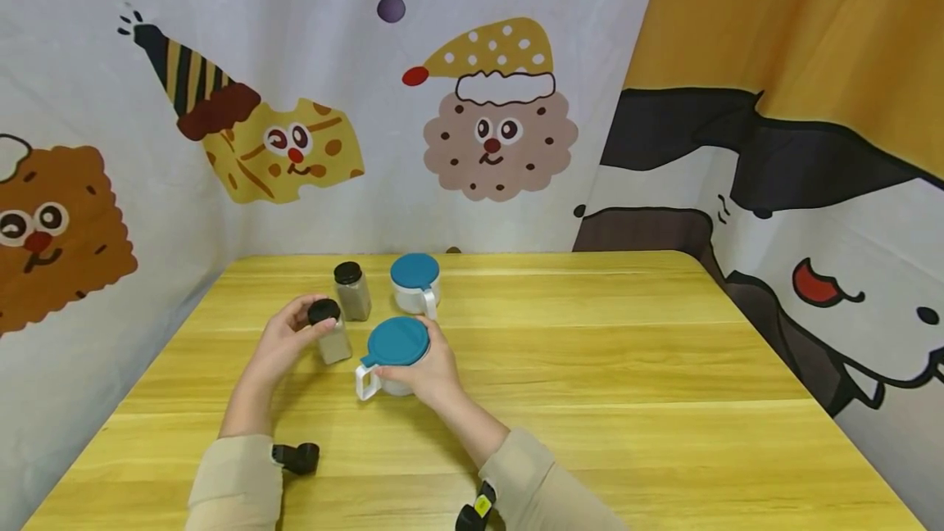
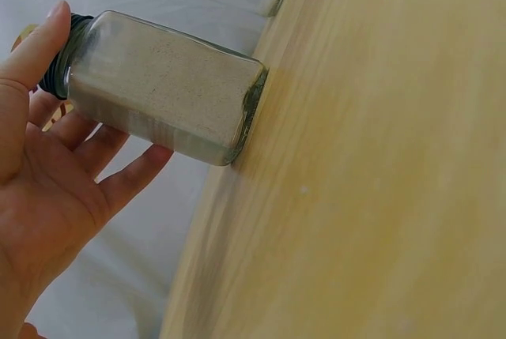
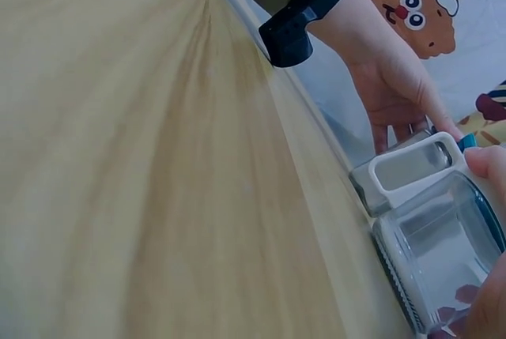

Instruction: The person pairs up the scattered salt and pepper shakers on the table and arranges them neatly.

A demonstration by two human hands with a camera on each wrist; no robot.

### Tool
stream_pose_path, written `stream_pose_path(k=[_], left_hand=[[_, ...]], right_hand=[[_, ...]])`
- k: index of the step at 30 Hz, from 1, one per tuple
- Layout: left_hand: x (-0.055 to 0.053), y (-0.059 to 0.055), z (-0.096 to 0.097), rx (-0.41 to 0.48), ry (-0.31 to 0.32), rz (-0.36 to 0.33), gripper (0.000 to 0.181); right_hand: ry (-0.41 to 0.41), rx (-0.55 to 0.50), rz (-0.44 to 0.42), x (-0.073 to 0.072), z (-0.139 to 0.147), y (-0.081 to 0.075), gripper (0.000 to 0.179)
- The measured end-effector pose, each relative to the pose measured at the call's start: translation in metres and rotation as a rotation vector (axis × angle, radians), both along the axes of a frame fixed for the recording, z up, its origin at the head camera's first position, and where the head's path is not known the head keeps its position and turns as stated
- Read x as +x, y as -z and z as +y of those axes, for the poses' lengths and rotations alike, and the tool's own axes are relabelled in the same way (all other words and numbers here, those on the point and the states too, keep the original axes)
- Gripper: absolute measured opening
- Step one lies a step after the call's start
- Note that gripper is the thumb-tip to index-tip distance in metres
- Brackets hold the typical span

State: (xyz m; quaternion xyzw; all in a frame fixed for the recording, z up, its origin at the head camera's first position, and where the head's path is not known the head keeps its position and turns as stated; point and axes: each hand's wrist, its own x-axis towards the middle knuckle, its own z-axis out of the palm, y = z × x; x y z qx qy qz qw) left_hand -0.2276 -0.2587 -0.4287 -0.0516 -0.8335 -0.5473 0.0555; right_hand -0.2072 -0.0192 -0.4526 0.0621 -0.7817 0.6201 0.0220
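My left hand (image 1: 283, 341) pinches the black cap of a square glass spice jar (image 1: 335, 346) from its left side. In the left wrist view, pale powder fills most of this jar (image 2: 166, 86), and its base is right at the wooden tabletop. My right hand (image 1: 438, 367) grips a clear container with a teal lid (image 1: 398, 341), thumb in front and fingers round the far side. Its white handle (image 1: 366, 381) points left toward me. The right wrist view shows the container's see-through body (image 3: 439, 248) close over the table, with the left hand's jar behind it.
Behind the held jar stands a second black-capped jar (image 1: 354, 298). To its right is another teal-lidded container (image 1: 415, 272), its white handle facing forward. All are on a yellow wooden table (image 1: 627, 400), with a cartoon-printed curtain (image 1: 391, 211) along the far edge.
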Motion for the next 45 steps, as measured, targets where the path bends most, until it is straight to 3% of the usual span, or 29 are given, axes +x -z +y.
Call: stream_pose_path(k=[26,35,45], left_hand=[[0.0,-0.005,0.002,0.007,-0.028,0.015,0.06],[0.001,-0.011,0.006,0.081,-0.034,0.017,0.062],[0.002,-0.017,0.012,0.089,-0.043,0.051,0.058]], right_hand=[[-0.07,-0.024,0.034,-0.006,0.01,-0.007,0.091],[-0.084,-0.03,0.033,-0.006,0.016,-0.013,0.091],[-0.12,-0.064,0.052,-0.011,0.022,-0.016,0.091]])
